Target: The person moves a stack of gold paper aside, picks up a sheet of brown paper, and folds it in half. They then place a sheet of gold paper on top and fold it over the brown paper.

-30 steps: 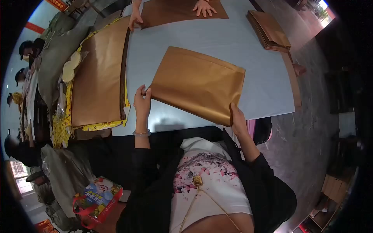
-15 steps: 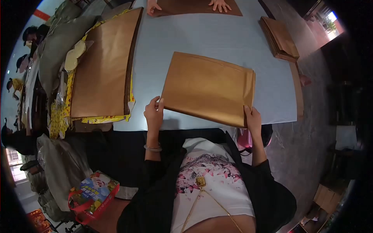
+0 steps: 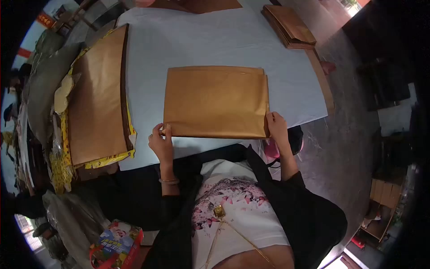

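Observation:
A folded sheet of shiny golden-brown paper [image 3: 215, 101] is held level over the near part of the table. My left hand [image 3: 161, 143] pinches its near left corner between thumb and fingers. At the near right corner my right hand [image 3: 277, 127] grips the edge, with its thumb hidden or hard to make out. Loose layers show along the paper's right and far edges. A large flat stack of brown sheets [image 3: 98, 94] lies to the left of my left hand, on yellow printed wrapping [image 3: 107, 160].
Pale blue-grey covering [image 3: 197, 42] spreads over the table. A pile of folded brown paper [image 3: 291, 28] sits at the far right. Across the table, another person's hand [image 3: 144, 2] is partly in view by a brown sheet [image 3: 197, 5]. A colourful bag [image 3: 117, 244] is at lower left.
The folded paper has turned from a slant to nearly square with me, both hands still on it. My view has shifted, and the other person's hands are now mostly out of frame.

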Tool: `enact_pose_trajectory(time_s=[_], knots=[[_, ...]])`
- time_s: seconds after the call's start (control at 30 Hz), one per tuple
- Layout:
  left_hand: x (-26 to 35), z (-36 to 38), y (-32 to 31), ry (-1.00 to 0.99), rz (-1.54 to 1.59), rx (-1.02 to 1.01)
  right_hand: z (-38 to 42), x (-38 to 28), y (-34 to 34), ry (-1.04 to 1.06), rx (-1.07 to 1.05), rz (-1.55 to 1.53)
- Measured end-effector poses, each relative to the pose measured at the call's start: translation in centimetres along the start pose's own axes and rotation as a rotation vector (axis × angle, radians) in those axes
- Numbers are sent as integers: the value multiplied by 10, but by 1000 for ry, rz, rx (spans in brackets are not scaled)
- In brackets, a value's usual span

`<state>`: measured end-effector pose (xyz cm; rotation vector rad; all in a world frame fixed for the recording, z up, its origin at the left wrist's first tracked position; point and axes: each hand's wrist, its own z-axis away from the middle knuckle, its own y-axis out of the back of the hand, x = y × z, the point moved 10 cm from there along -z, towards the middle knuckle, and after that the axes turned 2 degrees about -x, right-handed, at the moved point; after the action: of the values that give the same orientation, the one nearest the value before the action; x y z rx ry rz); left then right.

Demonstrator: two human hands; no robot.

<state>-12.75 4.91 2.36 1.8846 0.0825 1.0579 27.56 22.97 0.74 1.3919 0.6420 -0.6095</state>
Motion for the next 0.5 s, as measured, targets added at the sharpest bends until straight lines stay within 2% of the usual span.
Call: enact_pose_trajectory(time_s=[0.03, 0.13, 0.2, 0.27, 0.4, 0.5], knots=[[-5, -1, -4, 48, 54, -36, 0, 1, -3, -7, -67, 2], [0, -2, 0, 24, 50, -11, -2, -4, 0, -18, -8, 111], [-11, -3, -6, 60, 46, -66, -7, 1, -1, 30, 43, 106], [-20, -1, -7, 132, 223, -71, -9, 0, -3, -11, 24, 176], [-20, -2, -4, 131, 263, -96, -12, -10, -5, 51, 34, 309], [-23, -2, -8, 127, 296, -125, -15, -9, -1, -59, 49, 410]])
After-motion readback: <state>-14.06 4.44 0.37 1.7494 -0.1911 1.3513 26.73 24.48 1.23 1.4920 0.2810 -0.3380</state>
